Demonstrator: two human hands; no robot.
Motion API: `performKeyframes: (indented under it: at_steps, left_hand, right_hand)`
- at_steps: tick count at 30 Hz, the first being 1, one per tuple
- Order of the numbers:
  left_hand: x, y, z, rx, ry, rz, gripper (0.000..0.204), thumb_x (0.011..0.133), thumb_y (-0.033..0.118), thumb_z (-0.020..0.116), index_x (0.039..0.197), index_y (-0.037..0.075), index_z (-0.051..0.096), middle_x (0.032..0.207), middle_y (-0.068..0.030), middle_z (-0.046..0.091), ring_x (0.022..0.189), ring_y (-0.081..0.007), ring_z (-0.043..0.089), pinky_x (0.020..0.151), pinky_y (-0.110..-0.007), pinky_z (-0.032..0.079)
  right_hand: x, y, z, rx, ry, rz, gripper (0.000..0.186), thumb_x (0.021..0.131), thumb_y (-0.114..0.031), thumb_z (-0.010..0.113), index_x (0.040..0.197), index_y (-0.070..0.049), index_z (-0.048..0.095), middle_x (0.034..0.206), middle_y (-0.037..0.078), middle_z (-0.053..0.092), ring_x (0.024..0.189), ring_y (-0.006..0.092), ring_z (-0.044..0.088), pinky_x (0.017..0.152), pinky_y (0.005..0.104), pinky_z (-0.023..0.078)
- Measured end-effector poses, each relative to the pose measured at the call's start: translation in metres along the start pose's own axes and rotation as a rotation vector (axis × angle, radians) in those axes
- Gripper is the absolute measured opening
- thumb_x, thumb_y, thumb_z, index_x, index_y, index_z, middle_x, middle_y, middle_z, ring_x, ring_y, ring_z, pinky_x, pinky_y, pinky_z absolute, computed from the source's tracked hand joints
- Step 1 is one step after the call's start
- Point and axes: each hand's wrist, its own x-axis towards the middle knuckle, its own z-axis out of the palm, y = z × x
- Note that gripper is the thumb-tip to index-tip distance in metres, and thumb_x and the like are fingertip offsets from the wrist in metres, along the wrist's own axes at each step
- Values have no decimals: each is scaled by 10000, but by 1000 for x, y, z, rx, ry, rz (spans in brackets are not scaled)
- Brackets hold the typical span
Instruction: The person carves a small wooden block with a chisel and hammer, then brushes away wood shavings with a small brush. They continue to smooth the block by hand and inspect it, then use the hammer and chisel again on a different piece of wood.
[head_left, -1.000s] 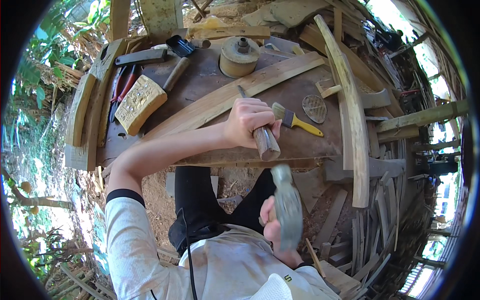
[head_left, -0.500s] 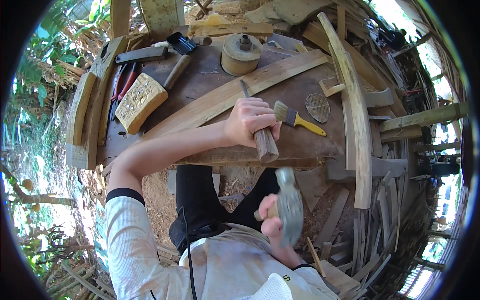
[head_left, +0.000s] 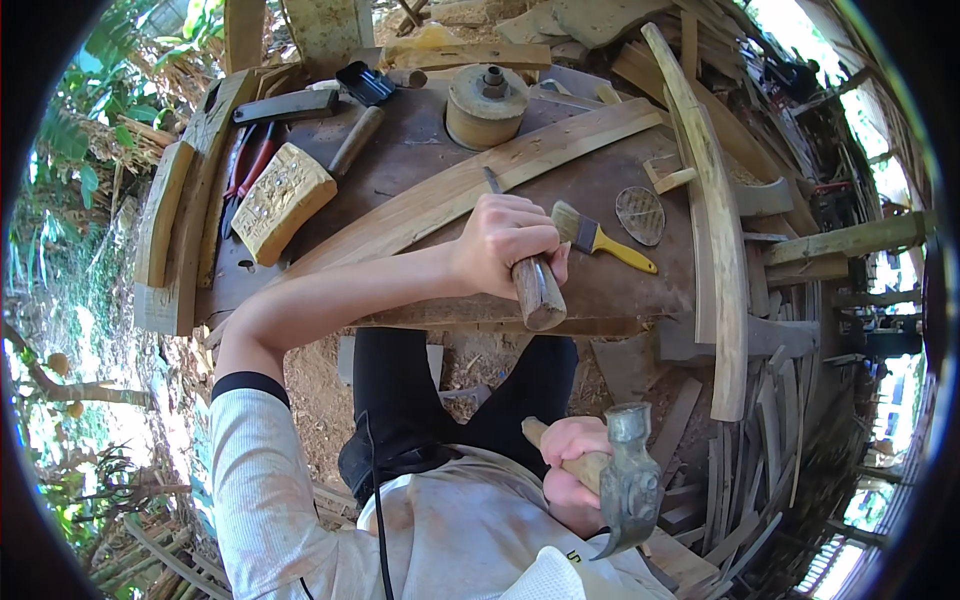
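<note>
My left hand (head_left: 507, 245) is closed round the wooden handle of a chisel (head_left: 540, 300). Its narrow blade points away from me, and the tip meets a long plank (head_left: 440, 205) lying slantwise across the workbench. Low on the right, my right hand (head_left: 575, 450) grips the wooden handle of a claw hammer (head_left: 630, 480), whose metal head is up near my body, apart from the chisel. Just right of my left hand lies a paint brush (head_left: 605, 243) with a yellow handle. An oval carved piece (head_left: 640, 215) rests beyond it.
On the left of the workbench (head_left: 415, 130) are a carved wooden block (head_left: 285, 200), red-handled pliers (head_left: 258, 165) and a loose wooden handle (head_left: 356, 140). A round wooden block (head_left: 486, 110) stands at the back. A long pale pole (head_left: 715, 220) runs along the right side; scrap strips lie below.
The hammer in my right hand has swung down and to the right, away from the chisel, toward my body. My left hand stays in nearly the same place on the chisel.
</note>
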Motion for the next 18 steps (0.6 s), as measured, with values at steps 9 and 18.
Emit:
performKeyframes:
  at_steps: [9, 18]
  left_hand:
    - [-2, -5, -2, -7, -17, 8, 281, 709, 126, 875, 688, 106, 596, 619, -53, 591, 544, -265, 615, 521, -390, 478]
    - [-8, -8, 2, 18, -35, 27, 291, 721, 133, 874, 677, 114, 587, 617, -46, 596, 548, -261, 626, 516, -385, 472]
  right_hand:
    - [-1, 7, 0, -231, -85, 279, 407, 1068, -371, 645, 828, -44, 608, 607, -2, 501, 493, 134, 463, 477, 307, 307]
    - [-5, 16, -6, -394, -125, 423, 749, 1011, -805, 496, 944, -61, 530, 637, 19, 493, 508, 130, 483, 457, 297, 350]
